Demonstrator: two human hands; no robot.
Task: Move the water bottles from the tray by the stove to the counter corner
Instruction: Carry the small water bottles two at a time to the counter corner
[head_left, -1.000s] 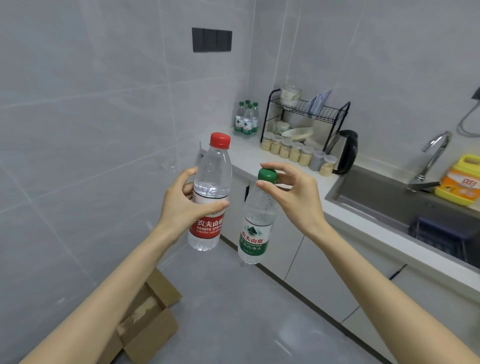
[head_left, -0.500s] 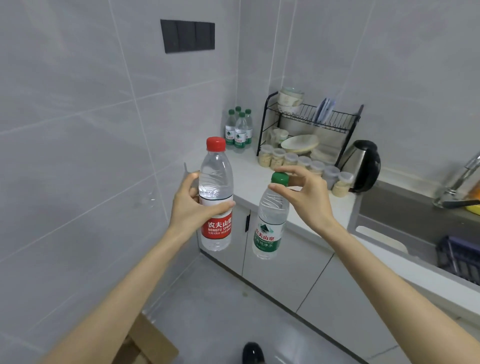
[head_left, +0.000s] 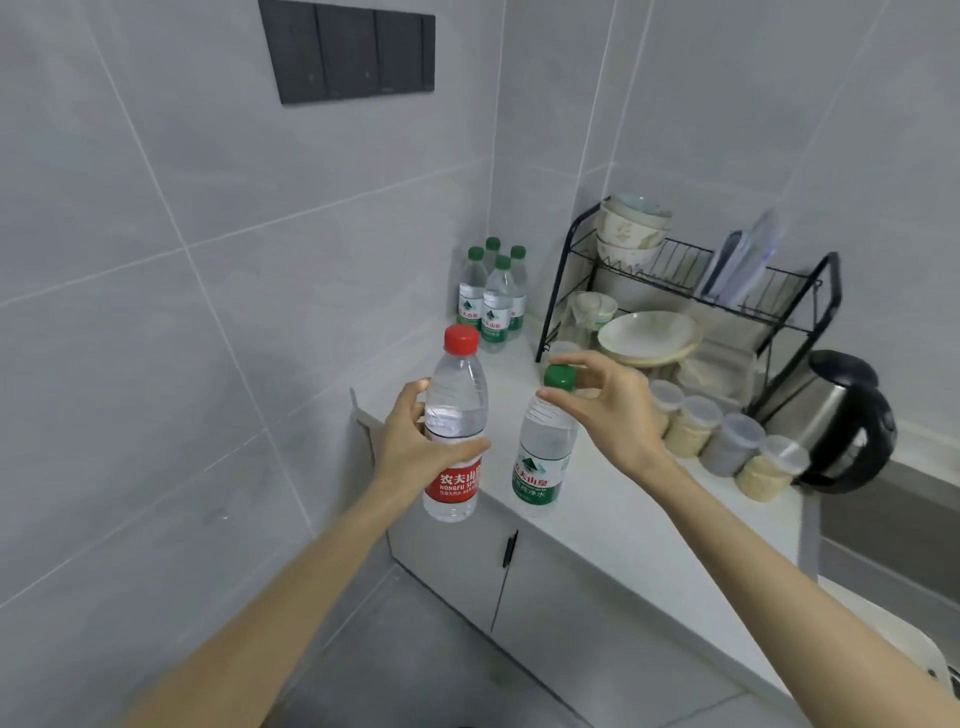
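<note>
My left hand (head_left: 410, 441) grips the body of a clear red-capped bottle (head_left: 454, 395) with a red label, held upright in the air by the counter's near end. My right hand (head_left: 613, 410) pinches the green cap of a green-labelled bottle (head_left: 543, 457), which hangs upright over the counter edge. Several green-capped bottles (head_left: 493, 296) stand together in the counter corner (head_left: 519, 353) against the tiled walls, beyond both hands. The tray and the stove are out of view.
A black wire dish rack (head_left: 691, 291) with bowls and plates stands right of the corner bottles. A row of lidded jars (head_left: 727, 441) and a black kettle (head_left: 841, 421) sit in front of it. White cabinet doors (head_left: 467, 561) are below the counter.
Both hands with their bottles have come closer to the counter corner as the view moved forward; the sink has slid out of view to the right. Both grips are unchanged.
</note>
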